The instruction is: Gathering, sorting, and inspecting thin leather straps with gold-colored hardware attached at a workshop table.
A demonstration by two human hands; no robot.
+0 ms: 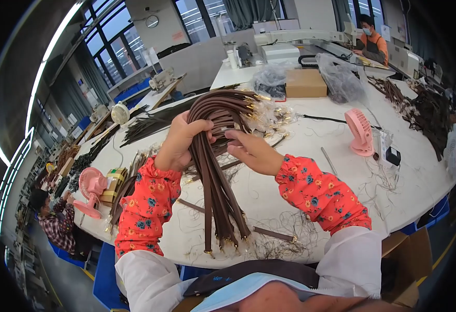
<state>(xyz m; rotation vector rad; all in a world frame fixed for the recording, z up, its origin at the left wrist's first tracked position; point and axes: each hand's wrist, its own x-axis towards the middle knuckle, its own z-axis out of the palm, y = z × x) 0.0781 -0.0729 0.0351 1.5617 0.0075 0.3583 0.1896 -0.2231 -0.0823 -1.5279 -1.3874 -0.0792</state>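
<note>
A thick bundle of brown straps (220,187) with gold-coloured metal ends hangs folded over my left hand (185,136), whose fingers and thumb close around it. To the right of the bundle is my right hand (253,150), its fingers apart and their tips close to the straps; whether they touch is not clear. The upper strap ends, partly in clear plastic wrapping, reach towards the back right. A single short brown strap (274,234) lies on the white table (298,187) among loose threads, right of the bundle's lower ends.
Pink fans (358,130) stand at both sides. A metal rod (329,160) lies before a power strip (385,146). Behind are a cardboard box (306,83), plastic bags and more straps. One person sits at the far left, another works at the back right. Blue bins and an open carton flank the table.
</note>
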